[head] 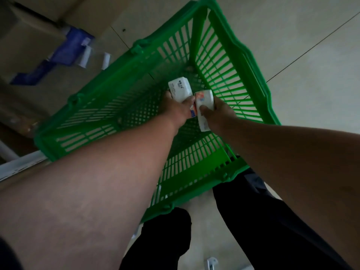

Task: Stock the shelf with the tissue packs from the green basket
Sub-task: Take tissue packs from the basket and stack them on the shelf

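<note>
Green plastic lattice fills most of the head view: the green basket point(239, 61) sits on the pale tiled floor point(311, 45), open side up, right in front of the person's dark trouser legs point(272, 221), so both arms can reach straight down into it. To the left, blurred, a shelf point(29, 45) shows blue-and-white packs point(72, 47) already lying on it, near enough for a short carry. Both hands meet low inside the basket, close to its mesh bottom, apparently gathering the last of the load; no other packs show on the visible mesh. The left hand point(178, 110) has its fingers wrapped around a white tissue pack point(179, 88), which sticks up beyond the fingertips; a second, partly hidden pack edge seems tucked under the palm. The right hand point(216, 112) is closed around a white pack with red print point(203, 106), thumb pressed on its near face, the pack's lower end poking out below the grip.
</note>
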